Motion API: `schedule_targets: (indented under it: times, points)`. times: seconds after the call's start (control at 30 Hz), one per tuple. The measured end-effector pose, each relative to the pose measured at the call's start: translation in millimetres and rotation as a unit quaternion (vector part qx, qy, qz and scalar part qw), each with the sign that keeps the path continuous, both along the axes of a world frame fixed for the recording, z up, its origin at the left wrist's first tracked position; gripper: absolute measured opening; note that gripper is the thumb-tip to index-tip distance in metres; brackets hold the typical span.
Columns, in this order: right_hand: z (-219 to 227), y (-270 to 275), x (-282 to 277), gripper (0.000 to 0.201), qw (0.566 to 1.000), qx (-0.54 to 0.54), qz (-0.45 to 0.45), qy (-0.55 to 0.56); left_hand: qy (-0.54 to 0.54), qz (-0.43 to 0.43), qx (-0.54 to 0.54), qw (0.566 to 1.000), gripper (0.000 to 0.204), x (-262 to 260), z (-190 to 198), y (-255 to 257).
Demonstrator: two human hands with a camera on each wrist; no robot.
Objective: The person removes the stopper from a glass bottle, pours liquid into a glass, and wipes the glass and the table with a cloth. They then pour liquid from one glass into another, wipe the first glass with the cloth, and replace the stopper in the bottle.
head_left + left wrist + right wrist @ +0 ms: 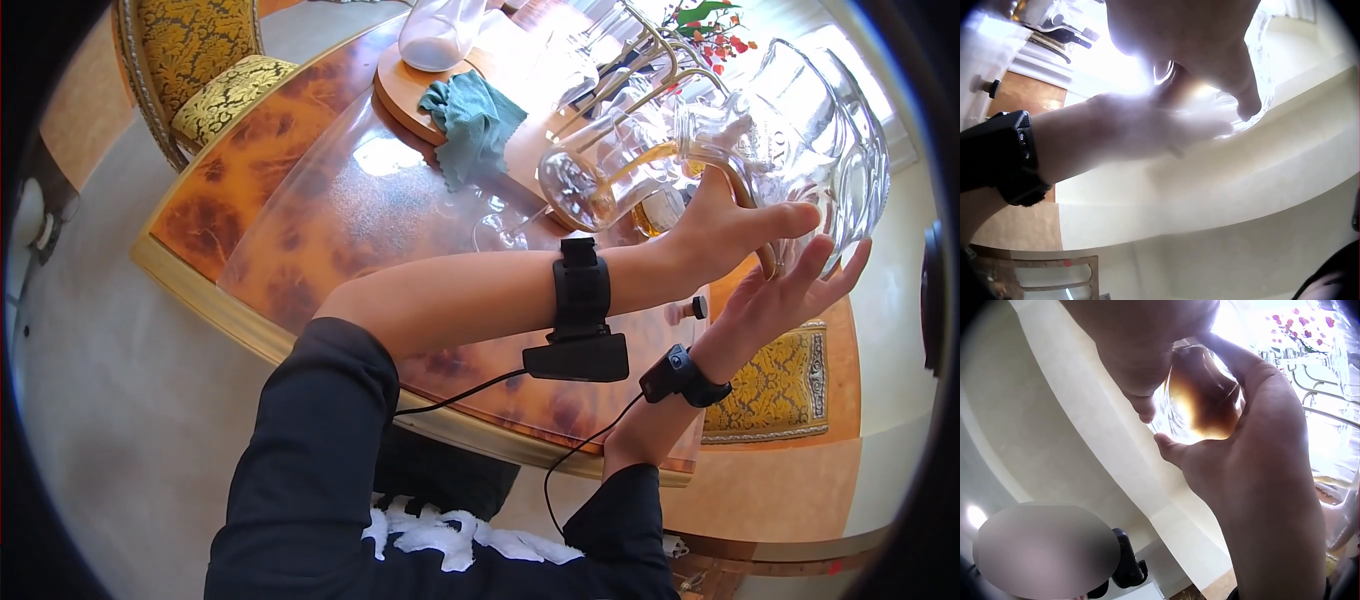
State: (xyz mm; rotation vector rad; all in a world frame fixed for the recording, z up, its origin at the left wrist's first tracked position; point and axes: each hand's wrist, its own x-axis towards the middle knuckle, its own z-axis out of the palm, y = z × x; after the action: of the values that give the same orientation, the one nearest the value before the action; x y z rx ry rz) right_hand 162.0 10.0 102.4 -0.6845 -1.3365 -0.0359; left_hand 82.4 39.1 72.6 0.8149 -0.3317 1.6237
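Both hands hold a large, clear, faceted glass bottle (845, 130) tilted, its mouth pointing left and down. Brown liquid (1200, 394) lies inside it. From the mouth an amber stream (645, 160) runs into the bowl of a stemmed glass (578, 190), whose foot rests on the table. My left hand (725, 225) grips the bottle's near side, thumb stretched along the glass. Lower down, my right hand (770, 305) cups it from beneath, fingers spread around the wall. Below the bottle's neck stands another glass with amber liquid (658, 210), partly hidden by the left hand.
A teal cloth (475, 120) drapes over a round wooden board (400, 100), which bears a clear glass vessel (435, 45). Curved brass arms (650, 40) and red flowers (720, 45) stand behind the glasses. A black-topped stopper (697, 307) lies near the right wrist. Clear sheeting (300, 220) covers the table.
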Motion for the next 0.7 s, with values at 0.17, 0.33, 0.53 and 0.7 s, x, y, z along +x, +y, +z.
schedule_targets:
  times: [0.17, 0.33, 0.53, 0.7]
  points:
    - [-2, 4, 3, 0.093, 0.996, 0.032, -0.071, -0.033, 0.019, -0.031, 0.001, 0.999, 0.060, -4, -2, -1]
    - [-2, 2, -5, 0.089, 0.997, 0.015, -0.067, -0.017, -0.004, -0.064, -0.029, 0.998, 0.067, -2, -3, -2]
    - [-2, 5, -4, 0.088, 0.991, 0.022, -0.122, -0.055, -0.016, -0.047, -0.051, 0.997, 0.067, -3, -3, -5]
    - [-3, 7, 2, 0.088, 0.986, 0.049, -0.127, -0.095, -0.003, -0.078, -0.003, 0.997, 0.076, 0, -5, 4]
